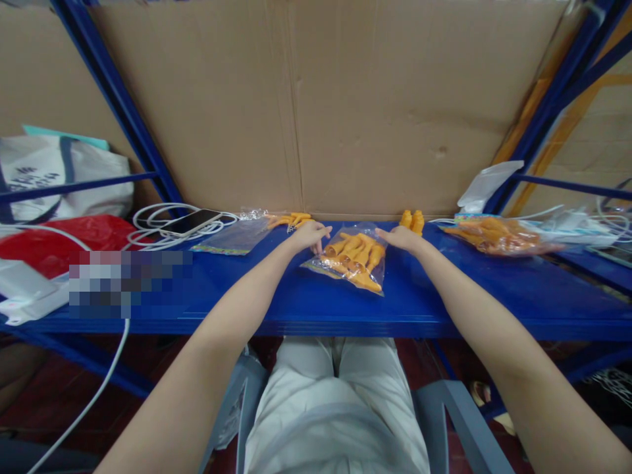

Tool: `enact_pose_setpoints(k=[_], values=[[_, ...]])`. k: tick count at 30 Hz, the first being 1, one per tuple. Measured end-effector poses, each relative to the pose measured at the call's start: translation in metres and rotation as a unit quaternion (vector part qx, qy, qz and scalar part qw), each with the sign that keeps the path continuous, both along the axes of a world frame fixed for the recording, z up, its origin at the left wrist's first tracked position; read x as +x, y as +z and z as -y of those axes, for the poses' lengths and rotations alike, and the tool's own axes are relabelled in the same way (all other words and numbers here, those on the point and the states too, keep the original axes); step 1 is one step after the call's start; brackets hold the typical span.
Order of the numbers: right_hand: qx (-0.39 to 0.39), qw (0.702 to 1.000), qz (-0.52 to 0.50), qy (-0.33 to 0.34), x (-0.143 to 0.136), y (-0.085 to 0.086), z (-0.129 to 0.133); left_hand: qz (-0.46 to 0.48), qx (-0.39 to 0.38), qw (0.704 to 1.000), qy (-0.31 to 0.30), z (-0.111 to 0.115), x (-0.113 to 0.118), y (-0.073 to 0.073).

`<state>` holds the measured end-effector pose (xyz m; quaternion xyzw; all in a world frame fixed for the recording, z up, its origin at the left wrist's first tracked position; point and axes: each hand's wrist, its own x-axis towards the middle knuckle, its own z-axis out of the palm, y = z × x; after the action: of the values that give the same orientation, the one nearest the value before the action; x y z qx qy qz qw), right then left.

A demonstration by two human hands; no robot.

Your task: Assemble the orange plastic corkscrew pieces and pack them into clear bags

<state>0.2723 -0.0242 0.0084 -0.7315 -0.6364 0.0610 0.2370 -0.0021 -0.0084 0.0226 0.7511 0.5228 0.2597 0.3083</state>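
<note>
A clear plastic bag lies on the blue table in front of me, filled with several orange-yellow plastic pieces that look hollow and tapered. At the bag's upper left edge is my left hand, its fingers apart and some bent down beside the plastic. My right hand reaches the upper right edge, fingertips at the plastic and fingers mostly stretched out. Neither hand visibly grips the bag. Two loose orange pieces stand just behind my right hand. More thin orange pieces lie behind my left hand.
A flat clear bag lies left of my hands, near a phone and coiled white cable. On the right sits another filled bag. A cardboard wall rises behind the blue table. Red plastic is far left.
</note>
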Motion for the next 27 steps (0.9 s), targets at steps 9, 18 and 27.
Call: enact_pose_setpoints(k=[9, 18, 27], values=[[-0.051, 0.984, -0.168, 0.042, 0.0, 0.002, 0.006, 0.14, -0.054, 0.989, 0.007, -0.003, 0.005, -0.009], [-0.054, 0.941, -0.332, 0.043, -0.027, 0.011, 0.029, 0.263, -0.15, 0.953, 0.02, 0.002, 0.014, -0.009], [-0.102, 0.865, -0.483, 0.093, -0.032, 0.007, 0.027, 0.292, -0.229, 0.926, 0.063, -0.004, 0.004, -0.002]])
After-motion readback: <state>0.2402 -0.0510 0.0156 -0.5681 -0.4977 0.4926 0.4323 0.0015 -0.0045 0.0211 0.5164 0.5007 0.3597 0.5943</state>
